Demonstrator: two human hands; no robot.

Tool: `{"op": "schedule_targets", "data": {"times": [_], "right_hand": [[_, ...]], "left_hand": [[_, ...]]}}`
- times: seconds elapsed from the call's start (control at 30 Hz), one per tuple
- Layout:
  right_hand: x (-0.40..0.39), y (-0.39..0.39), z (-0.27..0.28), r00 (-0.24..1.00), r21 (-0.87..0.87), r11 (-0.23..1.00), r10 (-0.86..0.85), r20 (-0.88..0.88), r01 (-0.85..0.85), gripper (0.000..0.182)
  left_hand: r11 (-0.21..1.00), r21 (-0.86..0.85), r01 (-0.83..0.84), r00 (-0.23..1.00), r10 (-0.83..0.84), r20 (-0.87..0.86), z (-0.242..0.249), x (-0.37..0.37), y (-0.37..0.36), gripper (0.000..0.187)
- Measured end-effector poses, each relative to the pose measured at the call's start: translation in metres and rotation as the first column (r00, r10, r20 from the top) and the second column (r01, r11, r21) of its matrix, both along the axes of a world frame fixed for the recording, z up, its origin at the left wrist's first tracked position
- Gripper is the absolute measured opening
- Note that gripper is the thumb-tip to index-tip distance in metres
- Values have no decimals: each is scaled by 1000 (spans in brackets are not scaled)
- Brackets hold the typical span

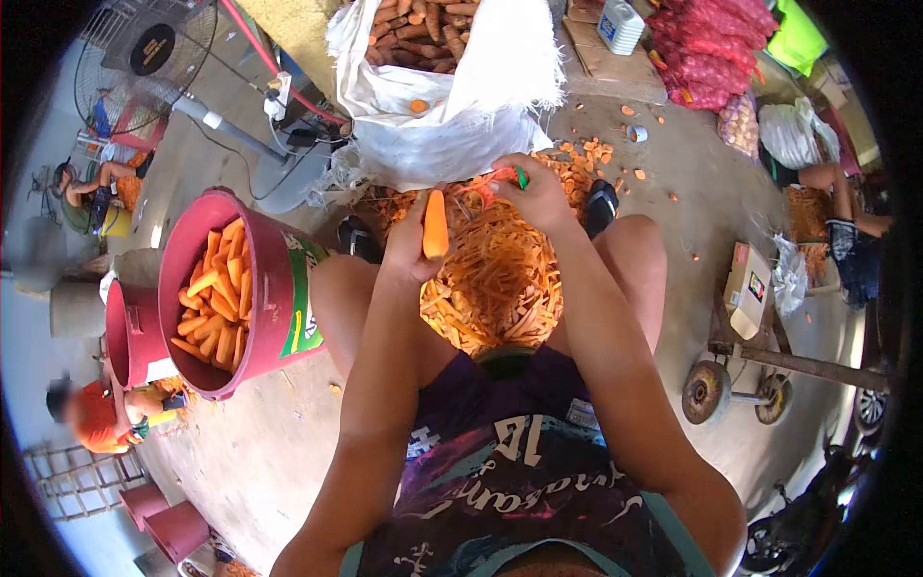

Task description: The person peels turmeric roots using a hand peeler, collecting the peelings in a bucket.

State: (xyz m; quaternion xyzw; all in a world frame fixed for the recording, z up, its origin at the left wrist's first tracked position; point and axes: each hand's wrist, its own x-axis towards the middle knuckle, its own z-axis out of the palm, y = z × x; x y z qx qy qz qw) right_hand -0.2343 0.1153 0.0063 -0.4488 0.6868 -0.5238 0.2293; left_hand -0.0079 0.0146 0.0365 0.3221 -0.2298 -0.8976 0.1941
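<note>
My left hand [408, 242] is wrapped round a peeled, bright orange carrot [436, 227], held upright over the pile of peelings. My right hand [540, 195] is closed on what looks like a peeler [522, 177]; only a bit of green shows and the fingers hide most of it. The two hands are apart. Long orange carrot peelings [490, 288] heap up between my knees. Beyond my hands stands a white sack [452, 135] of unpeeled carrots [418, 34]. Left of my leg, a red tub [274, 298] holds many peeled carrots [216, 298].
A standing fan [152, 50] with trailing cables is at the far left. Carrot scraps [586, 154] litter the floor by my foot. A wheeled trolley [760, 361] stands right, and red net sacks [707, 48] lie at the back. Other people [96, 413] sit at both sides.
</note>
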Motion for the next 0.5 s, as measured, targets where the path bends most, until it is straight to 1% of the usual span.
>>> {"op": "schedule_targets", "data": {"times": [0.03,0.07,0.1,0.13,0.17,0.23,0.27,0.3,0.37,0.5], "right_hand": [[8,0,10,1000,2,1000,11,-3,-11,30],[19,4,20,984,10,1000,-8,-176,10,30],[30,6,29,938,11,999,-26,-346,32,31],[40,5,32,908,36,999,23,-419,-9,33],[49,5,34,904,34,999,29,-426,-16,33],[70,8,50,868,111,993,98,-487,-50,38],[77,8,57,838,171,985,118,-532,-30,43],[81,5,58,836,168,985,122,-535,-36,43],[87,0,59,813,225,974,141,-565,-12,47],[91,-2,56,811,219,976,125,-571,4,49]], "left_hand": [[1000,2,-11,1000,11,-3,3,-3,2,37],[990,18,-142,989,141,39,6,-6,5,33],[962,29,-270,960,267,80,10,-9,4,30],[972,68,-224,974,226,-16,0,-11,-6,22],[971,67,-231,972,233,-24,-11,-11,-10,22],[936,97,-339,940,340,13,-7,-15,-9,15],[939,42,-340,940,341,-16,-19,-14,-14,17],[937,41,-346,938,347,-20,-14,-16,-14,17],[900,-5,-436,899,436,49,-5,-25,-9,21],[897,14,-442,895,439,74,-11,-33,-6,25]]}}
